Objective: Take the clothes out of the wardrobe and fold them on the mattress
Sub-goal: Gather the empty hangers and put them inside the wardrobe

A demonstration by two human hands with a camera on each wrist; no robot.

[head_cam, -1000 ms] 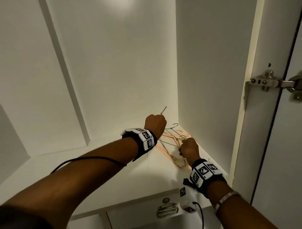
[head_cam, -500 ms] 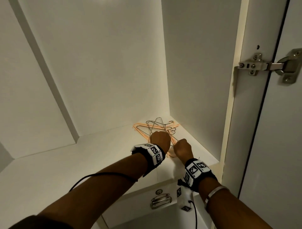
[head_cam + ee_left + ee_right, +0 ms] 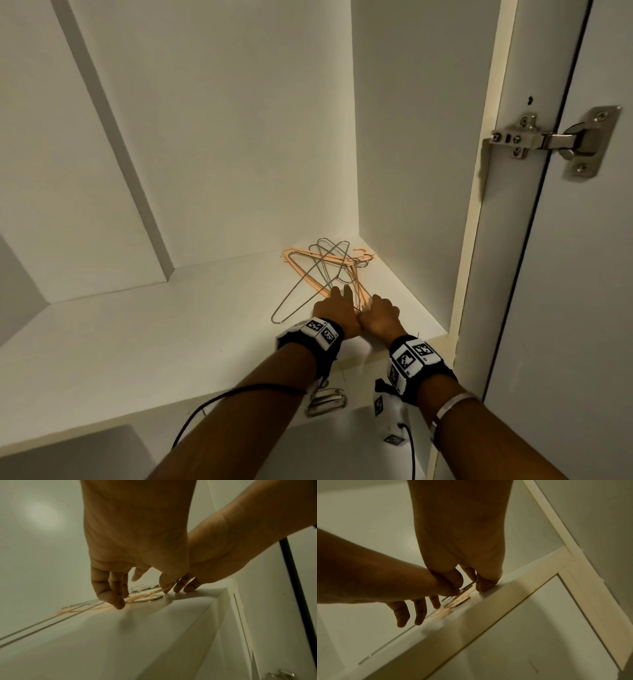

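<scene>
— Where does the head view sit?
— Above and behind both wrists, looking down and forward into the wardrobe corner, over the left hand [image 3: 334, 310] and right hand [image 3: 382, 317] — far enough to take in the door hinge [image 3: 555, 142].
— And the wrist views?
— Each looks along its palm, very near the fingers, low over the shelf [image 3: 120, 642].
— What do they share?
— All three catch the hangers [image 3: 325, 270] by the fingertips.
</scene>
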